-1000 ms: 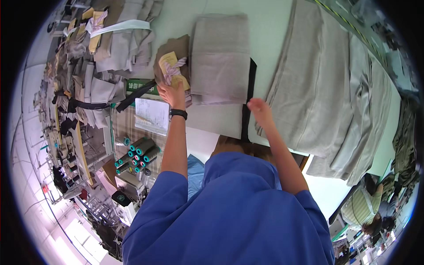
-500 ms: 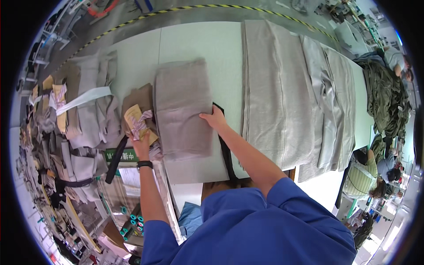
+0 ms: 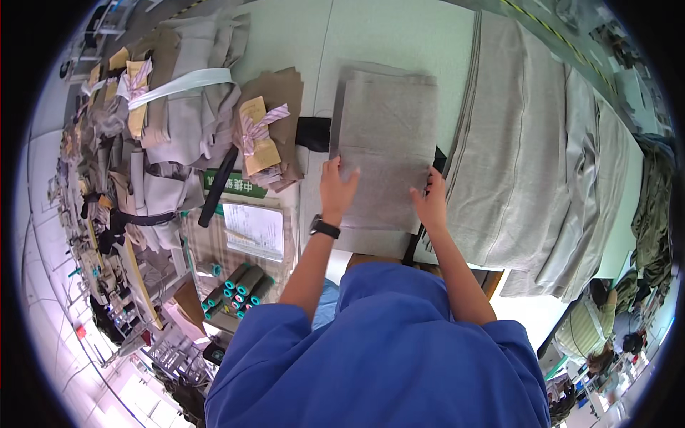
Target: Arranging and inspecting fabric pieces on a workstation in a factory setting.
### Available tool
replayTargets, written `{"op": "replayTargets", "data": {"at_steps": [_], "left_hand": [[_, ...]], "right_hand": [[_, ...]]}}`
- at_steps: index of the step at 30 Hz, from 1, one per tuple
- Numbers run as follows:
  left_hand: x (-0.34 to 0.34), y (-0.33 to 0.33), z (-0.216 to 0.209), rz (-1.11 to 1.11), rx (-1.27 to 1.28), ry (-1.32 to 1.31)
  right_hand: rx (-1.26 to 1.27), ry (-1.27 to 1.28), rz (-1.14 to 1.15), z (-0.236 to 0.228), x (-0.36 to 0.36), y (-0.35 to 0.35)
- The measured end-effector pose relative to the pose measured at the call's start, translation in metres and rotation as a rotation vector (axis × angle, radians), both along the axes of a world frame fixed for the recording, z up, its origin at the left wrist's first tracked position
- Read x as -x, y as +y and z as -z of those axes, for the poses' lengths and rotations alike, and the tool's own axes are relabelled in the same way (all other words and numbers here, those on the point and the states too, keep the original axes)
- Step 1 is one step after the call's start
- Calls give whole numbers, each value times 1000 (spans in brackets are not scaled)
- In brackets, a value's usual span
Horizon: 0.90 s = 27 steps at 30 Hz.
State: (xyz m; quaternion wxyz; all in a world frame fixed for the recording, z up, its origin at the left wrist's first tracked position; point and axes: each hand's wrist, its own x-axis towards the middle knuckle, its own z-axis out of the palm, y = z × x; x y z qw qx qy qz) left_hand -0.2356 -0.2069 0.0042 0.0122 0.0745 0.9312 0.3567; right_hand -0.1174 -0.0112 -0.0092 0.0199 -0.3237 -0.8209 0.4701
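A worker in a blue top squares a stack of grey cut fabric panels point(image 3: 385, 153) on a pale green cutting table point(image 3: 285, 50). At far left lie tied bundles of grey pieces point(image 3: 178, 107) and a brown bundle with a paper tag point(image 3: 267, 132), with teal-capped thread cones point(image 3: 239, 285) lower down. The left hand point(image 3: 335, 189) lies flat, fingers spread, on the stack's near left edge; the right hand point(image 3: 430, 203) grips its near right edge, fingers curled. To the right spreads 1 long layered length of grey cloth point(image 3: 521, 157). The step appears to be aligning the stack; next likely calls for an even, 2-handed grip.
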Motion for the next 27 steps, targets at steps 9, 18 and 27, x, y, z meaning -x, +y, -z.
{"op": "replayTargets", "data": {"at_steps": [9, 18, 27], "left_hand": [[27, 66, -78, 178, -247, -492], [-133, 166, -49, 761, -315, -296], [10, 40, 42, 80, 109, -81]], "right_hand": [[1001, -244, 103, -49, 20, 26], [885, -45, 504, -20, -111, 123], [-69, 130, 410, -10, -82, 117]]}}
